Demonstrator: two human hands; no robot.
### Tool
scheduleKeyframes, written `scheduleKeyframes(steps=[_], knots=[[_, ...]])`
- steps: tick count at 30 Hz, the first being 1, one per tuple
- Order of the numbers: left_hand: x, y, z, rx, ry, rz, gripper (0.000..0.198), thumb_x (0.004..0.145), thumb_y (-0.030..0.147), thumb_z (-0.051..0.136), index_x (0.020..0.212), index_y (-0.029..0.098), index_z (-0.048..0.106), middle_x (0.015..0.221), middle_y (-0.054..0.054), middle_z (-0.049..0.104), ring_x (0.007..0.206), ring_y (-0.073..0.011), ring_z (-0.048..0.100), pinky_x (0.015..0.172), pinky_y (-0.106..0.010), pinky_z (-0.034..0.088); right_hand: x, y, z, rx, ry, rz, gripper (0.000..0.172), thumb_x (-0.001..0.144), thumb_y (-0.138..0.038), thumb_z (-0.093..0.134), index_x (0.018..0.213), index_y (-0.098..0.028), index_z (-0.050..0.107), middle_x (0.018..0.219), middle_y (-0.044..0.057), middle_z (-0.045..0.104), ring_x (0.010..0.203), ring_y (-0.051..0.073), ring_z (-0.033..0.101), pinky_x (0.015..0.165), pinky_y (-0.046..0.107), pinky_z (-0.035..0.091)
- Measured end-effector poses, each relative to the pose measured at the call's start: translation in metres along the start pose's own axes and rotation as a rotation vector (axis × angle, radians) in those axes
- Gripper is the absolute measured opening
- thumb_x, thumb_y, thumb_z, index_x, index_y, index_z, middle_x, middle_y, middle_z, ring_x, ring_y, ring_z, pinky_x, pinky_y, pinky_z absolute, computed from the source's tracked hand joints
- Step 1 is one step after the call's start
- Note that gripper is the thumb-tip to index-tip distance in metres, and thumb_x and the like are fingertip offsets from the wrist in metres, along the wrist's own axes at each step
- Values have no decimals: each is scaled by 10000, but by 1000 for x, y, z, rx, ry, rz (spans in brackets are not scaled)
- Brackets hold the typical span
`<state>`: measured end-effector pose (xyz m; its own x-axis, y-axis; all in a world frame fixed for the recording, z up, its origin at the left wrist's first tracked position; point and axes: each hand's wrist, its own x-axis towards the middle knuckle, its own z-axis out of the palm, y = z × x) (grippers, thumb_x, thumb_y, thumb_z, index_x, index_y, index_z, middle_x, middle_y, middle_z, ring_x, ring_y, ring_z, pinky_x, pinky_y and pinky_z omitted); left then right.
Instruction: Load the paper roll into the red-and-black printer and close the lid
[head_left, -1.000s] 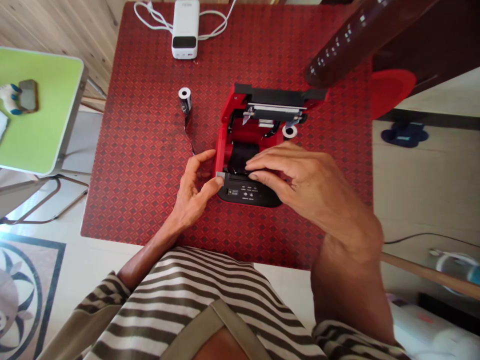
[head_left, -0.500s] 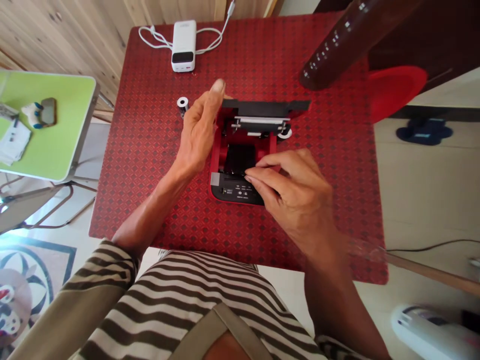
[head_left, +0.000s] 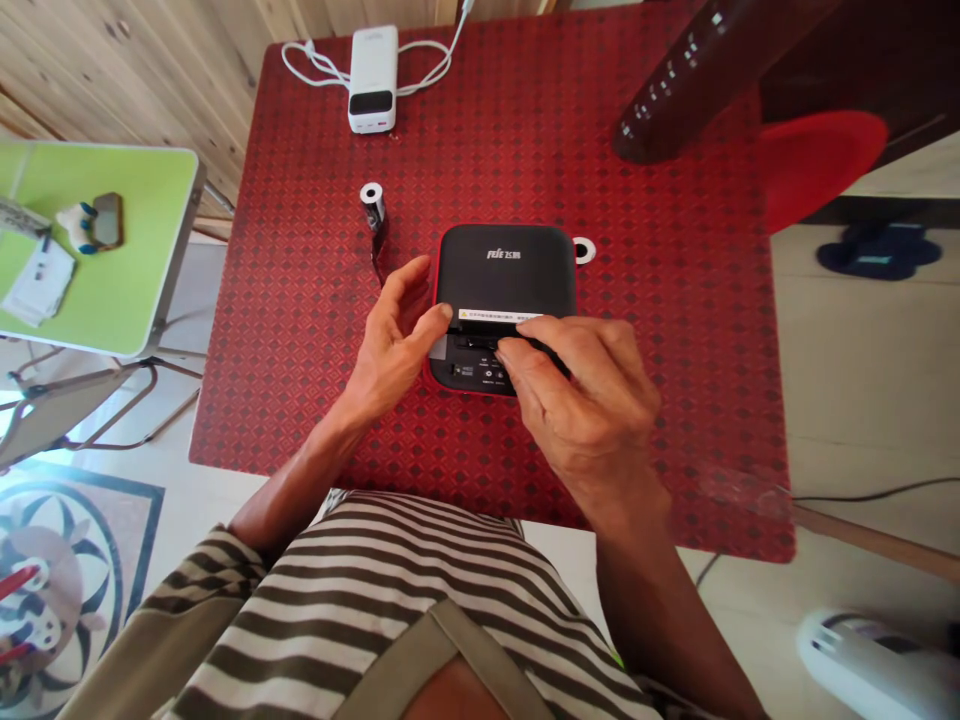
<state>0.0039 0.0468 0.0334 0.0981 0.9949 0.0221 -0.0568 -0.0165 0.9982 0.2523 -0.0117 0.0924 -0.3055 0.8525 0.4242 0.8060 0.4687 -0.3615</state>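
A compact red-and-black printer (head_left: pixel 506 270) with its dark lid down lies flat on the table in front of me. My right hand (head_left: pixel 589 385) pinches the end of a black paper strip (head_left: pixel 484 341) at the slot by the lid's front edge. Part of the strip and the printer's right front corner are hidden behind these fingers. At the printer's left edge is my left hand (head_left: pixel 397 340), fingers curved and apart, thumb touching the lid's front left corner. A small paper roll (head_left: pixel 372 203) with a dark tail stands to the left. Another roll (head_left: pixel 584 250) shows at the printer's right.
The red patterned table (head_left: pixel 300 300) carries a white power bank (head_left: pixel 373 80) with a coiled cable at the back. A dark brown cylinder (head_left: pixel 667 100) leans in at the back right. A green table (head_left: pixel 142 290) with small items stands to the left.
The printer's lid has gone from raised to down. My left hand has let go of it and dropped to the printer's left side. My right hand keeps its pinch at the front.
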Motion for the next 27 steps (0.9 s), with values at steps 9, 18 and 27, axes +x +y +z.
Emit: scheduleKeyframes(steps=[9,18,27], knots=[[-2,0,2,-12,-26,-2,753,1086,800,979,1656,363,755,1812,-119,825,1748,-423,770,1503,-647,621,-4,-1,9,-28,60,-2,335,1221,-117,715,1296,-355,939,1231,98,958,1118,349,882,995,574,696],[-3,-2,5,-1,-16,30,730,1109,796,952,1699,413,755,1810,-115,811,1767,-456,748,1491,-713,622,-8,0,2,-13,82,96,415,1239,-270,771,1643,-354,812,1476,155,946,1364,451,890,1210,678,675],[-9,7,9,4,-1,-34,760,1097,830,953,1672,378,743,1784,-107,833,1735,-441,771,1468,-656,657,-16,-5,-4,-5,60,146,531,1231,-265,782,1750,-353,711,1491,154,961,1414,441,907,1221,647,683]])
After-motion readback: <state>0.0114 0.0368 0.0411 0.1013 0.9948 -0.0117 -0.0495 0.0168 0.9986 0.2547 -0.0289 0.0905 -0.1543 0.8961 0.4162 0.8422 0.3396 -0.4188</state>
